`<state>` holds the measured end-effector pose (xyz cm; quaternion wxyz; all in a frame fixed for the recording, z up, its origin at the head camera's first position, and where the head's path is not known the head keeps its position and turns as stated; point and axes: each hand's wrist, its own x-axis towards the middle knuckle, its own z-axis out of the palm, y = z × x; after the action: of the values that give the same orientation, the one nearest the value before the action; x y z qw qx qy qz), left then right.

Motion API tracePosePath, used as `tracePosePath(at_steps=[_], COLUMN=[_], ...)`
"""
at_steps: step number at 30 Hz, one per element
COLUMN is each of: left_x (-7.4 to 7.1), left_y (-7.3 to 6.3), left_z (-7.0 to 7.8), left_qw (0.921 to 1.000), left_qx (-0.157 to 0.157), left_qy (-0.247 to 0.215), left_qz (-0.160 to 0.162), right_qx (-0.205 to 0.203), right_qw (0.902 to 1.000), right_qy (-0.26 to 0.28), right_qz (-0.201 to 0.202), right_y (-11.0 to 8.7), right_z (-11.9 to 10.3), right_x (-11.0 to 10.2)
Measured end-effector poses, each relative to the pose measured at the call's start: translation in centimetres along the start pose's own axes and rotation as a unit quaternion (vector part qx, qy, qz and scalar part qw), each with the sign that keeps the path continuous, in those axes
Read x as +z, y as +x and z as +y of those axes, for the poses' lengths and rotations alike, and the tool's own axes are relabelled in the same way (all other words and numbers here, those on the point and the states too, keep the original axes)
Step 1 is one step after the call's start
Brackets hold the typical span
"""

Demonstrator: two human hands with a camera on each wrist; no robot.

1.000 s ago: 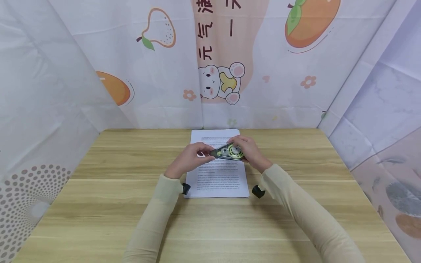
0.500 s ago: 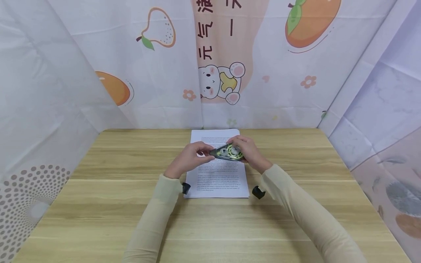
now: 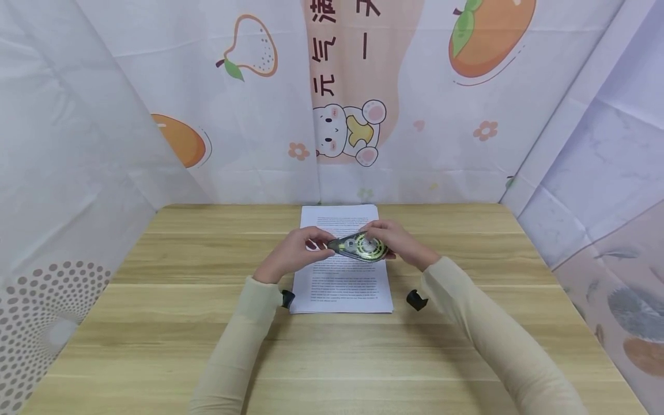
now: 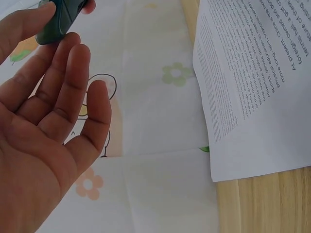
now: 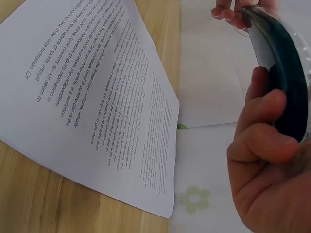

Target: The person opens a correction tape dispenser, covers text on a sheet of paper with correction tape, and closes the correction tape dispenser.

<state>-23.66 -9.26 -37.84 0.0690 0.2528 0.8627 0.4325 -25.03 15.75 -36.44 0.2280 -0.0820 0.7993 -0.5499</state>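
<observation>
A correction tape dispenser, dark with a clear, green-patterned round body, is held between both hands above the printed paper. My left hand pinches its narrow tip between thumb and fingertips, the other fingers loosely bent. In the left wrist view the dark green tip shows between thumb and index finger. My right hand grips the wide end, thumb on top. From the right wrist view the fingers curl against the dispenser's dark edge. Whether a cap covers the tip cannot be told.
The paper lies as a stack on the wooden table, near its back edge. A printed curtain hangs behind the table and at both sides. Black wrist devices sit under the sleeves.
My right hand has shifted slightly right and toward me. The dispenser's wide end has come with it, and its round face shows more fully. My left hand still pinches the tip.
</observation>
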Motion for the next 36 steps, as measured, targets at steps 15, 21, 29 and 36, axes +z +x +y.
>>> tracePosePath(at_steps=[15,21,29,36], left_x=[0.1,0.0,0.2,0.7], left_y=[0.1,0.3,0.9,1.4], left_z=[-0.1,-0.7,-2.3,-3.5], left_qw=[0.999,0.9948,0.9786,0.9674], left_qx=[-0.019,-0.008,-0.011,0.003], left_qy=[0.038,0.101,0.199,0.244], left_qz=[0.008,-0.011,-0.05,-0.069], right_qx=[-0.007,-0.012,-0.001,0.009], right_qw=[0.9991,0.9962,0.9898,0.979], right_qy=[0.041,0.082,0.116,0.138], right_qz=[0.009,0.029,0.083,0.15], right_y=[-0.3,-0.6,-1.1,-1.6], right_z=[0.7,1.5,2.9,3.6], right_x=[-1.2,-2.5,-4.1,-5.2])
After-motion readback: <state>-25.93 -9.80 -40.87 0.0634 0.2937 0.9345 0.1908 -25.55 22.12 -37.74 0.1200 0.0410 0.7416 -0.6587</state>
